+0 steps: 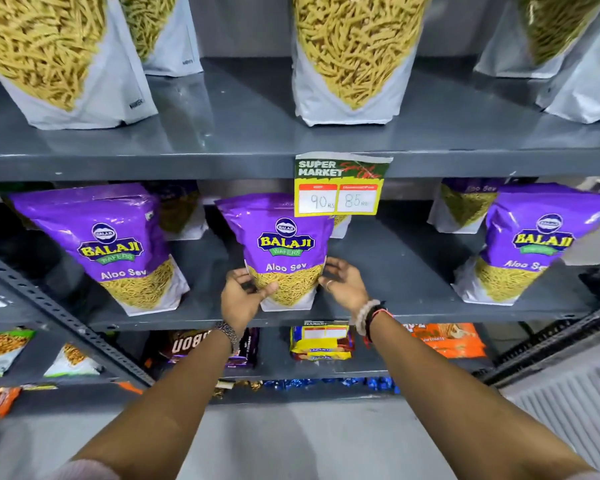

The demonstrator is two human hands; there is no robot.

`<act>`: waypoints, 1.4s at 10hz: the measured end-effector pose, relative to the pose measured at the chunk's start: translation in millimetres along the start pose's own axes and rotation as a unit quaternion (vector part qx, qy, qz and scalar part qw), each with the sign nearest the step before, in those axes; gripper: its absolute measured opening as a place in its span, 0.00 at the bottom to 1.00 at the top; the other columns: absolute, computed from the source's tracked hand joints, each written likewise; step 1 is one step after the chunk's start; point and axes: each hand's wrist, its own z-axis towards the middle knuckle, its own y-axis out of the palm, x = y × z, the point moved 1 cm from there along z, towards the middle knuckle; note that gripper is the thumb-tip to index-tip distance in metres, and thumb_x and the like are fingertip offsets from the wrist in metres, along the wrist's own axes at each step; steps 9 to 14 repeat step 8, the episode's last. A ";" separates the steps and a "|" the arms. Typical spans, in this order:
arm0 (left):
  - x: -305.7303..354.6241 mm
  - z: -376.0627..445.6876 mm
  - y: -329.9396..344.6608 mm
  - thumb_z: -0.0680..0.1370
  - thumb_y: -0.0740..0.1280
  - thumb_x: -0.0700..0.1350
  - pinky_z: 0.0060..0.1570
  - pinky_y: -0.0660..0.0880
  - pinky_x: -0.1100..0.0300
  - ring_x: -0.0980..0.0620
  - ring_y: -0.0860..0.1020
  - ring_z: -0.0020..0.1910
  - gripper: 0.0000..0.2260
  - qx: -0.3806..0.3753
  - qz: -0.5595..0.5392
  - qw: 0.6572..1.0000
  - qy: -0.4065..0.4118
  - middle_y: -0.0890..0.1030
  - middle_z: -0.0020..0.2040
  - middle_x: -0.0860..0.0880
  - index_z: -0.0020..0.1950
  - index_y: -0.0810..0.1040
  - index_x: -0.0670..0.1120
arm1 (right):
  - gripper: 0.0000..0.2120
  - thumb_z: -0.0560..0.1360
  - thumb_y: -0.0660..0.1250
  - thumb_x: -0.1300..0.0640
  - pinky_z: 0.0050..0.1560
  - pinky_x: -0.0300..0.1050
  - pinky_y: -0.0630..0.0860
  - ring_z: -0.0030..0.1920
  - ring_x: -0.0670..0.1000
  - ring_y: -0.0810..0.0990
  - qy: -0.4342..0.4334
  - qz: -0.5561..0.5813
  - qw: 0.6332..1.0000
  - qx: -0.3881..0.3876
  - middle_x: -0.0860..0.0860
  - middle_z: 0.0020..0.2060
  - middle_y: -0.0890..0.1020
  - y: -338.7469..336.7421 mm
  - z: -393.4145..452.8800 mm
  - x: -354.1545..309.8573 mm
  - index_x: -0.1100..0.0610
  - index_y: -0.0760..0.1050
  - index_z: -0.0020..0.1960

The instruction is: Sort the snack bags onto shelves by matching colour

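Note:
A purple Aloo Sev snack bag (pixel 284 244) stands upright at the middle of the grey middle shelf (pixel 395 278). My left hand (pixel 241 299) grips its lower left corner, thumb across the front. My right hand (pixel 343 284) rests against its lower right edge with fingers curled behind it. Two more purple bags, one on the left (pixel 108 244) and one on the right (pixel 530 244), stand on the same shelf. Further purple bags sit behind them in shadow.
The upper shelf (pixel 222 140) carries white bags of yellow sev (pixel 354 53). A price tag (pixel 340 185) hangs from its edge just above the held bag. The lower shelf holds yellow (pixel 321 342), orange (pixel 447 339) and dark packets (pixel 194 344). A slanted perforated metal post (pixel 59 317) runs at left.

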 end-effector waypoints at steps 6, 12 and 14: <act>17.6 -32.8 92.5 0.64 0.77 0.41 0.50 0.75 0.57 0.45 0.78 0.52 0.29 -0.008 0.017 1.000 0.014 0.78 0.59 0.39 0.59 0.68 0.39 | 0.21 0.71 0.63 0.71 0.66 0.56 0.72 0.65 0.56 0.74 0.007 -0.012 0.998 0.064 0.60 0.62 0.77 -83.7 0.0 4.3 0.64 0.68 0.64; 21.0 -47.6 88.7 0.68 0.75 0.42 0.58 0.76 0.49 0.46 0.78 0.53 0.23 -0.027 0.042 0.997 0.057 0.78 0.61 0.41 0.59 0.70 0.43 | 0.26 0.72 0.61 0.73 0.60 0.40 0.70 0.70 0.57 0.68 -0.011 0.053 0.996 0.077 0.59 0.70 0.68 -88.1 -14.1 -1.2 0.65 0.61 0.69; 21.0 -47.6 88.7 0.68 0.75 0.42 0.58 0.76 0.49 0.46 0.78 0.53 0.23 -0.027 0.042 0.997 0.057 0.78 0.61 0.41 0.59 0.70 0.43 | 0.26 0.72 0.61 0.73 0.60 0.40 0.70 0.70 0.57 0.68 -0.011 0.053 0.996 0.077 0.59 0.70 0.68 -88.1 -14.1 -1.2 0.65 0.61 0.69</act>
